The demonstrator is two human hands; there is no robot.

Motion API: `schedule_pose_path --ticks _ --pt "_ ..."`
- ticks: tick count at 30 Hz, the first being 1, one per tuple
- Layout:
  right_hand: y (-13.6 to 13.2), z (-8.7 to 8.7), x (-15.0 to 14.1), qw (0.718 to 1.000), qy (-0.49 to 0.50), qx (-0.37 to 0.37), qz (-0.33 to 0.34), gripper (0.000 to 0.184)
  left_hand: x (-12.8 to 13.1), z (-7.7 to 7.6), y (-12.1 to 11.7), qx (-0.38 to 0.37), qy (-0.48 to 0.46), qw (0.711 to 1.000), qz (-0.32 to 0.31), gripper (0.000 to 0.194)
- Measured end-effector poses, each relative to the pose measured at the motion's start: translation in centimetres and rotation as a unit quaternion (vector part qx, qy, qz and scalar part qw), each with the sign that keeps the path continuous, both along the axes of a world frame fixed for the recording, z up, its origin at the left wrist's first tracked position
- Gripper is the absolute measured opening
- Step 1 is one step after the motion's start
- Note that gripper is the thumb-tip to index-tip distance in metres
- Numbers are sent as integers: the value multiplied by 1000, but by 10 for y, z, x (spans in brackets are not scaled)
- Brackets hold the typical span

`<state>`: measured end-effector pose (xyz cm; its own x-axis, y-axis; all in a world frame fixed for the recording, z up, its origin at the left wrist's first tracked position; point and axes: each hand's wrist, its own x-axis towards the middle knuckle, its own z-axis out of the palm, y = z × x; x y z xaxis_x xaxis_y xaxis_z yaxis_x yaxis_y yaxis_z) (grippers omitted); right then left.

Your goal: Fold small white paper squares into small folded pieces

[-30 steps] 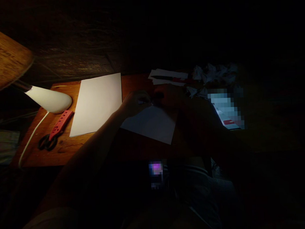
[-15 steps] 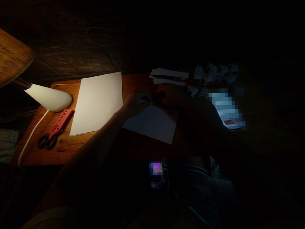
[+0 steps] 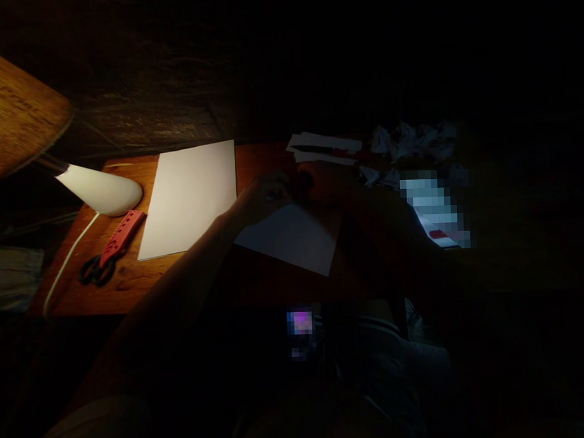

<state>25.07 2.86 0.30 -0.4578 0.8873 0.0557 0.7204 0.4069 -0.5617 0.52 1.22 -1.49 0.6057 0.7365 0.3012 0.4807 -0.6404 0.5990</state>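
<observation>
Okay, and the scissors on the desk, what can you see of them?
The scissors lie flat on the wooden desk, near its left edge. Their two looped handles are black and point towards the person; a red cover with dark holes, plastic by its look, hides the blades. They rest between the lamp's pale cable and the large white sheet. Neither hand touches them.

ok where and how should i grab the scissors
Probably by the black loops, from the near side: they face the person, while the red cover slants away towards the lamp. I'd come in slightly from the right, since the cord runs along the left.
</observation>
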Motion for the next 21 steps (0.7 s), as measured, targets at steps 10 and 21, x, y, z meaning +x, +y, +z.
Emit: schedule_pose_path --ticks 10,21 --pt "-7 8 1 1000 -1 -3 -3 30 -9 17 -7 94 100 988 -69 23" --pt "-7 6 0 1000 -3 3 4 49 -16 20 -6 69 66 991 -96 25"
